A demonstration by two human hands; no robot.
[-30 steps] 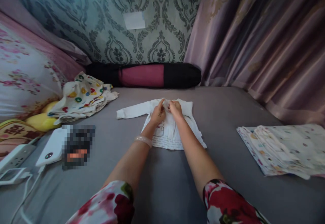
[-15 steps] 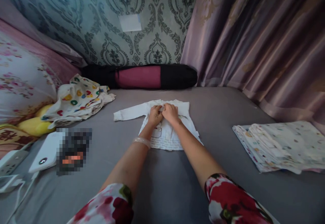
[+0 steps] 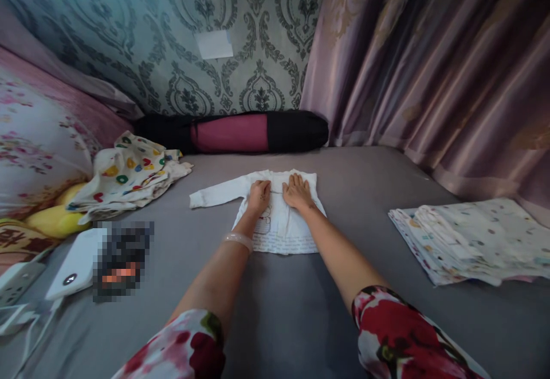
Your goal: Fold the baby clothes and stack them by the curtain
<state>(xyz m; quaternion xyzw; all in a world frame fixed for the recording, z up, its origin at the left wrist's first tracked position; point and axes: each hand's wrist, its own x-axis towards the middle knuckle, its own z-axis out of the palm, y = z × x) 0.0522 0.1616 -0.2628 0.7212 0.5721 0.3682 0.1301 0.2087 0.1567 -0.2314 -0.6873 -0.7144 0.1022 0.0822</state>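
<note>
A small white long-sleeved shirt (image 3: 286, 231) lies flat on the grey bed sheet, with print on its front and lines of lettering along the hem. One sleeve stretches out to the left; the other is folded inward across the chest. My left hand (image 3: 259, 196) is closed, its curled fingers on the cloth near the end of the folded sleeve. Flat on the upper right of the shirt rests my right hand (image 3: 297, 192), its fingers spread and holding nothing.
A folded stack of patterned clothes (image 3: 476, 241) lies at right. At left are a crumpled patterned garment (image 3: 133, 172), a white power bank (image 3: 77, 264), a blurred-out object (image 3: 124, 261) and a power strip (image 3: 19, 281). A black and pink roll (image 3: 232, 132) lies along the wall.
My right hand has moved away from my left and flattened on the shirt, its fingers now spread. The left hand stays closed at about the same spot. The view has shifted slightly.
</note>
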